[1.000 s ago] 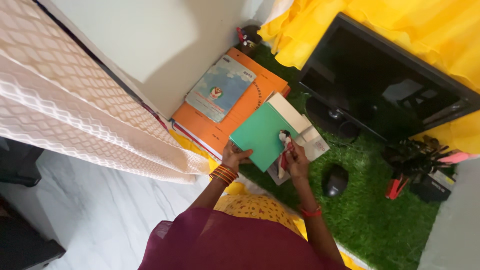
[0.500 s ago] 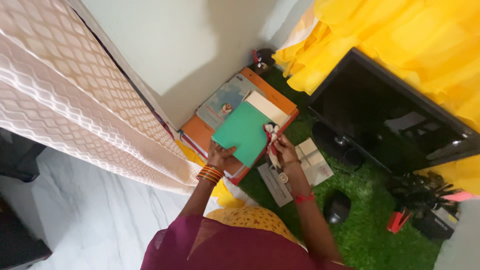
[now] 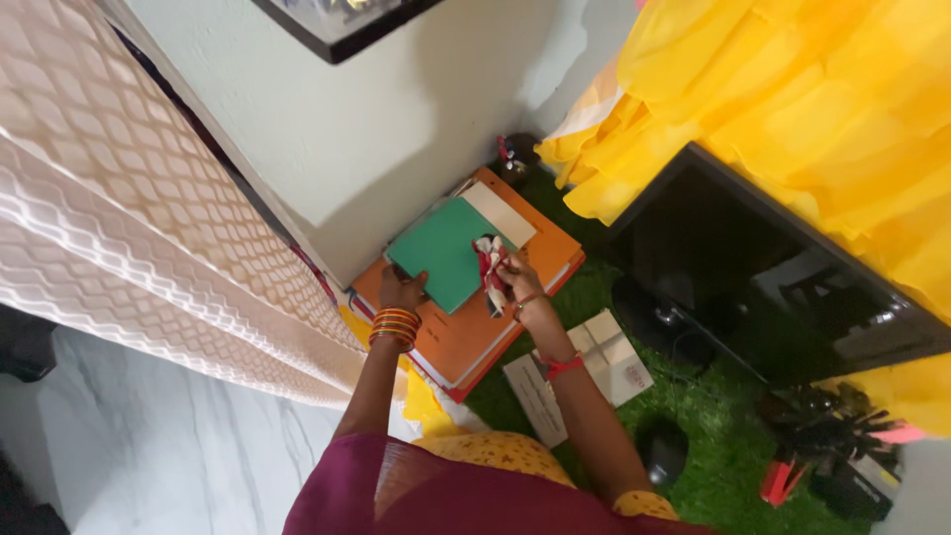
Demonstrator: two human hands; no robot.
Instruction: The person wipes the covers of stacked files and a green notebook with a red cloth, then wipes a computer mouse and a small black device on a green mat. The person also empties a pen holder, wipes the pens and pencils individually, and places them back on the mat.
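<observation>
**Green book on the orange pile**

The left hand (image 3: 401, 290) grips the green book's (image 3: 443, 251) near corner. The right hand (image 3: 517, 287) pinches a red-white cloth (image 3: 488, 263), apparently against the cover. The book lies atop an orange folder (image 3: 466, 327) by the wall.

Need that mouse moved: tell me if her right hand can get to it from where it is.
Probably yes. The right hand grips a red-and-white cloth at the green book, while the mouse lies uncovered on the grass mat beside her forearm.

Black monitor (image 3: 783, 287) against yellow drape (image 3: 812, 109), green turf mat (image 3: 733, 446), black mouse (image 3: 662, 451), patterned curtain (image 3: 119, 198), pen holder (image 3: 827, 416)
</observation>
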